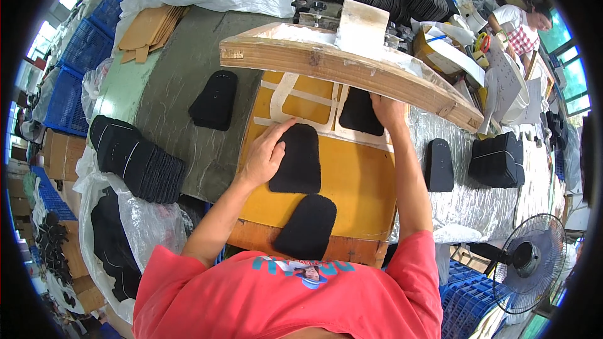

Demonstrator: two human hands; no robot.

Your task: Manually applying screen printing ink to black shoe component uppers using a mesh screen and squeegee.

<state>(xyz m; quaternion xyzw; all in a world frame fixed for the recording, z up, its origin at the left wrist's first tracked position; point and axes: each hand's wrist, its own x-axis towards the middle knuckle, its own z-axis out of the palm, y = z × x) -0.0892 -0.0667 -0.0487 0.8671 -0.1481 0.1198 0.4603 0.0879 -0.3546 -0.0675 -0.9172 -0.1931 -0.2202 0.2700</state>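
Observation:
My left hand [264, 154] is closed at the upper left edge of a black felt-like pad [301, 160], which lies on the yellow board [358, 182]. Up to the right, my right hand [391, 114] has its fingers together at the right edge of another black pad [361, 113], set within a white-outlined slot; its fingertips are partly hidden. A white-outlined slot [308, 122] beside it shows bare yellow. Over the board's far end hangs a tilted wooden frame [314, 58]. One more black pad [306, 226] lies at the board's near edge.
Left of the board lie a small pile of black pads [215, 100] and a long tied stack [135, 157]. To the right are a single pad [439, 164] and a tied bundle [496, 160]. A fan [527, 260] stands at lower right. Another person [521, 28] is at far right.

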